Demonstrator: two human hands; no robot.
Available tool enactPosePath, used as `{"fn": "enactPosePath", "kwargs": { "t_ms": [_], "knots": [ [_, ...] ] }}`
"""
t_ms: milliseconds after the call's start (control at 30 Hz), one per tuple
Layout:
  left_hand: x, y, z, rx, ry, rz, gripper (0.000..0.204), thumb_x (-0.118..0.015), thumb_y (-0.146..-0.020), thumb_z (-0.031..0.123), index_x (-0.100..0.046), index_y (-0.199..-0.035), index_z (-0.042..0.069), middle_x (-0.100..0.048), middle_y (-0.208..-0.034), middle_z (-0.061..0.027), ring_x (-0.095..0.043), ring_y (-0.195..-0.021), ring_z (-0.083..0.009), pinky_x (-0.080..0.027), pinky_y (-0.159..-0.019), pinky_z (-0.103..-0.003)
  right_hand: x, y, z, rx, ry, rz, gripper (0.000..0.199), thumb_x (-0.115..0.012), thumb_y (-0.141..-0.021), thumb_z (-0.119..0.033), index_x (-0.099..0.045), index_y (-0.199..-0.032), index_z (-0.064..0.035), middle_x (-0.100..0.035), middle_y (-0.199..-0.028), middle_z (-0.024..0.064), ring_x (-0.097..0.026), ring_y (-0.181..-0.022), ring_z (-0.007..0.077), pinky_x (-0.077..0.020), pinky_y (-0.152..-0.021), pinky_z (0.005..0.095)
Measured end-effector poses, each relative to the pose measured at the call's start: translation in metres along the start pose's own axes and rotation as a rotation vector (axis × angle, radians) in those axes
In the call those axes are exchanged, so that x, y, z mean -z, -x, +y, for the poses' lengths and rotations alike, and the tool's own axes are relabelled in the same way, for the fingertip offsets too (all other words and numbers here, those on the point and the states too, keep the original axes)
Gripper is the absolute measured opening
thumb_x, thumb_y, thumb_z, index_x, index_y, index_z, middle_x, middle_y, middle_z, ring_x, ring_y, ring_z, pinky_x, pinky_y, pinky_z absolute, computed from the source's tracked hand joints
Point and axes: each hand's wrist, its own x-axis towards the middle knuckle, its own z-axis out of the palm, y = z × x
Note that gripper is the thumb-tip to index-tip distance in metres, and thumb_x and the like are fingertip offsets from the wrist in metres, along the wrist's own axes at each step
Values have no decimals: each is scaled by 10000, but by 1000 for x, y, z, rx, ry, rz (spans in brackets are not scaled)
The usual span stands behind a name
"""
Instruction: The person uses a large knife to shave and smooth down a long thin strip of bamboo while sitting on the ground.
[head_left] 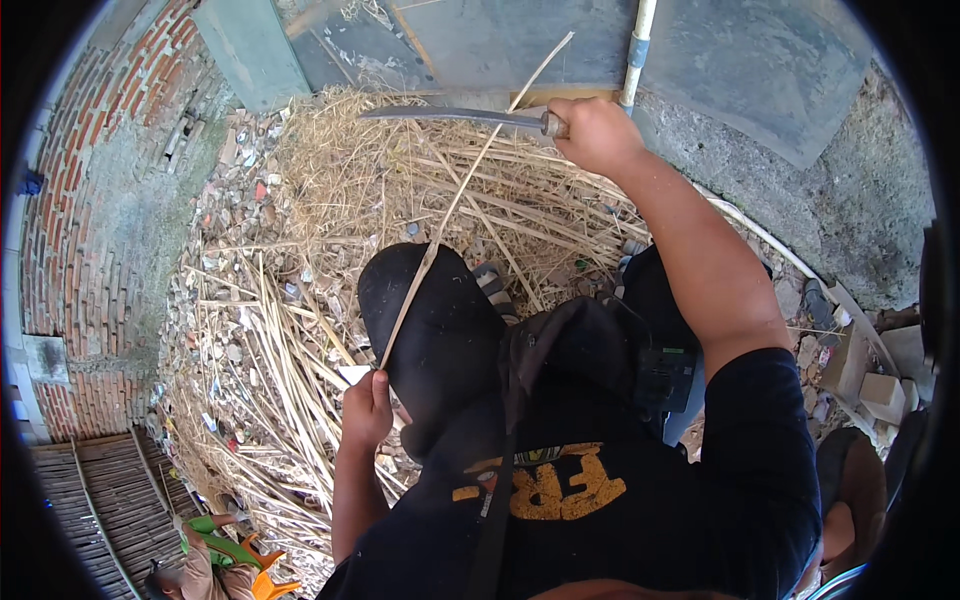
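My right hand (600,135) is closed round the short handle of a machete (440,115). It is raised at the upper middle, and the long dark blade points left. Low and to the left, my left hand (367,408) grips the near end of a long dry stalk (455,205). The stalk slants up and right across my dark-clothed leg (430,330), and its thin far end reaches past the blade. Blade and stalk cross near the handle; whether they touch I cannot tell.
Pale cut stalks (290,350) lie in a bundle at left. Dry straw (340,160) and more stalks cover the rubble ahead. Grey sheets (750,70), a white pipe (640,45) and a brick wall (100,200) border the spot. Another person (205,570) is at lower left.
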Motion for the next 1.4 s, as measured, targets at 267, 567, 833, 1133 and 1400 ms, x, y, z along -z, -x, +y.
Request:
{"fn": "enactPosePath", "kwargs": {
  "t_ms": [267,567,833,1133,1400],
  "knots": [
    [-8,-1,-12,-5,-56,45,517,-418,-1042,419,-582,-817,-17,-536,-581,-180,-555,-546,-303,-433,-554,-409,-7,0,8,-40,-17,-76,275,-675,-736,-94,-670,-1009,-126,-707,-826,124,-689,-781,332,-565,-709,451],
    [-5,0,-22,-11,-20,12,519,-418,-1045,415,-595,-831,-24,-540,-591,-151,-531,-557,-238,-434,-561,-379,6,8,-7,99,50,-140,261,-674,-751,-111,-666,-1011,-123,-705,-821,131,-691,-783,331,-560,-704,449],
    [-3,-2,-21,-16,55,11,505,-418,-1051,399,-607,-850,-24,-557,-612,-123,-535,-594,-195,-444,-591,-365,10,-1,-3,40,57,-198,209,-633,-857,-195,-664,-1064,-197,-710,-890,85,-698,-886,287,-581,-742,444],
    [0,-4,-18,17,62,-7,504,-423,-1049,400,-601,-840,-24,-554,-614,-115,-528,-602,-185,-442,-595,-366,12,-7,41,-63,-26,40,216,-708,-753,-161,-688,-966,-130,-701,-773,114,-686,-715,322,-555,-654,444],
    [-8,-7,-26,-35,19,17,503,-435,-1044,404,-598,-833,-22,-543,-605,-112,-513,-594,-171,-435,-580,-360,24,-2,21,-43,-89,-59,217,-707,-746,-159,-678,-960,-133,-711,-834,121,-682,-795,348,-558,-708,454]
  ]
}}
